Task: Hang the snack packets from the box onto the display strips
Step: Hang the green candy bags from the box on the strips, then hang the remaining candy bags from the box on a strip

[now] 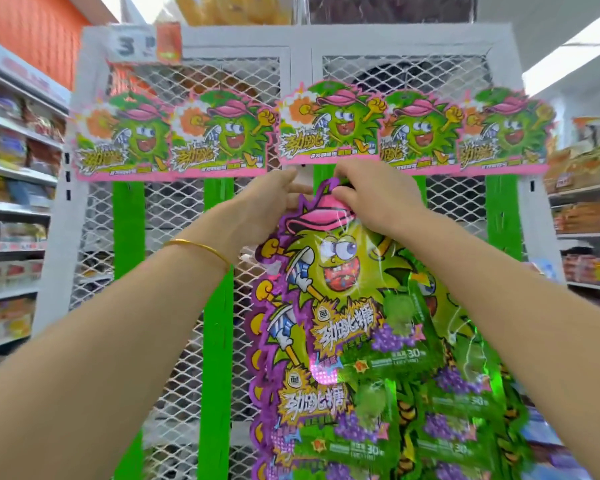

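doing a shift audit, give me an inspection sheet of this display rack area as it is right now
surface: white mesh rack, upright, five header cards across its top.
job's things: green display strips hang below the cards; top packet held high at the middle strip; more packets overlap below it; box not in view.
clutter: nothing seen.
hands: right hand fingers pinch the top packet's upper edge; left hand beside it at that edge, grip unclear.
cables: nothing seen.
surroundings: stocked shelves on both sides.

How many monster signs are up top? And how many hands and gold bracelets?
Monster signs: 5
Hands, left hand and right hand: 2
Gold bracelets: 1
Total: 8
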`<control>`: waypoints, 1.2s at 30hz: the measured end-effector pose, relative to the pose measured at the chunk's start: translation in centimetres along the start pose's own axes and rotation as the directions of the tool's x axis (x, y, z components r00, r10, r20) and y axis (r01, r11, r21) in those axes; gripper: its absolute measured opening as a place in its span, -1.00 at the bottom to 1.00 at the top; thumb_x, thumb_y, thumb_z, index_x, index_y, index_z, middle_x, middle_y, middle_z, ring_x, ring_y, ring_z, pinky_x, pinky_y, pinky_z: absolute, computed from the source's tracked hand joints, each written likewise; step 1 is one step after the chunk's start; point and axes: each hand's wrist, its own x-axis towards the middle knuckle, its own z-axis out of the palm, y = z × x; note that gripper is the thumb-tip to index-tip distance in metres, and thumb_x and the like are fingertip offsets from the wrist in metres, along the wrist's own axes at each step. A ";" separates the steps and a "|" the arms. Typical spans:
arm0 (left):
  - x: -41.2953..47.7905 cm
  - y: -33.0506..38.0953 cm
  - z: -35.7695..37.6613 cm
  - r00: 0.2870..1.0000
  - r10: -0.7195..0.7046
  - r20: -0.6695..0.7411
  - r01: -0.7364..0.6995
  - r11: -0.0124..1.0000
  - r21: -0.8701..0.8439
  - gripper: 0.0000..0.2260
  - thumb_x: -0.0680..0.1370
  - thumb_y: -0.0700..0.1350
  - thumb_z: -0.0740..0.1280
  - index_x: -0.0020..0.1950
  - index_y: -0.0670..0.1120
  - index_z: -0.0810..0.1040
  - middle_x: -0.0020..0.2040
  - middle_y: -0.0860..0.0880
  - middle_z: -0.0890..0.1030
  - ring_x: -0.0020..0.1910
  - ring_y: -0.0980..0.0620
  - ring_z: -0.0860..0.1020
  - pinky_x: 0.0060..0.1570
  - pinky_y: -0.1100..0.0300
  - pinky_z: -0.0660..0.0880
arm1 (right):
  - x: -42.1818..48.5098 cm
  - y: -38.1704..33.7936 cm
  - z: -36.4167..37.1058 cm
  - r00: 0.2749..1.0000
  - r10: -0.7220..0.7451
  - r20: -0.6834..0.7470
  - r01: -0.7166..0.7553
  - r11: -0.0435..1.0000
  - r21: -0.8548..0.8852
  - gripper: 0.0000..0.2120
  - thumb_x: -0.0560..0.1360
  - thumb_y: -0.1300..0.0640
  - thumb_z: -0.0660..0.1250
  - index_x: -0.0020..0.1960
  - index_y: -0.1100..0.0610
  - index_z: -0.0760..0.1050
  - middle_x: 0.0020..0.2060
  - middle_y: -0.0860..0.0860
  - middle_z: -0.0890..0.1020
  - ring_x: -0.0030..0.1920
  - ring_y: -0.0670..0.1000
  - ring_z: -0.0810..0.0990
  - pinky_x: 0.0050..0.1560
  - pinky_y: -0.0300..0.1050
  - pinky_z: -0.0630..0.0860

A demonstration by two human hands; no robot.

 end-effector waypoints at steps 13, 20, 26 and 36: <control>-0.4 -0.1 0.6 0.997 -0.042 -0.067 0.036 0.996 -0.087 -0.62 0.63 0.05 0.01 0.04 -0.13 0.54 0.21 -0.16 0.55 0.21 -0.09 0.44 0.36 -0.09 0.18 | -0.4 -0.2 0.0 0.990 0.070 0.126 -0.076 0.996 0.049 -0.77 0.55 0.05 0.23 0.12 0.17 0.40 0.03 0.12 0.57 0.01 0.16 0.51 -0.02 0.03 0.47; -1.3 -0.3 1.2 0.997 -0.013 -0.070 0.002 0.987 -0.160 -0.71 0.63 -0.01 0.05 -0.03 -0.12 0.50 -0.29 -0.01 0.60 -0.28 0.05 0.47 -0.20 0.20 0.36 | -1.8 -0.1 0.7 0.981 0.065 0.185 -0.075 0.996 0.052 -0.78 0.54 0.06 0.23 0.09 0.19 0.41 0.03 0.14 0.57 0.02 0.16 0.52 -0.08 -0.01 0.42; -3.7 -2.2 1.7 0.916 0.339 -0.214 -0.277 0.922 0.272 -0.82 0.55 -0.15 0.24 0.15 -0.11 0.41 0.03 -0.05 0.56 -0.01 0.03 0.52 0.01 0.24 0.44 | -4.1 -0.4 1.6 0.992 0.122 0.016 -0.121 0.991 -0.059 -0.64 0.52 -0.06 0.28 0.15 0.16 0.34 0.05 0.11 0.53 0.03 0.18 0.53 -0.12 0.01 0.43; -23.8 -18.8 4.5 0.975 0.083 -0.207 -0.049 0.986 0.161 -0.70 0.40 -0.18 0.28 0.13 -0.09 0.42 0.07 -0.06 0.53 -0.01 0.10 0.48 0.04 0.35 0.40 | -22.2 -8.9 1.4 0.985 0.087 -0.147 -0.058 0.980 0.192 -0.71 0.43 0.19 0.18 0.12 0.24 0.46 0.04 0.21 0.52 0.09 0.21 0.47 0.07 -0.02 0.27</control>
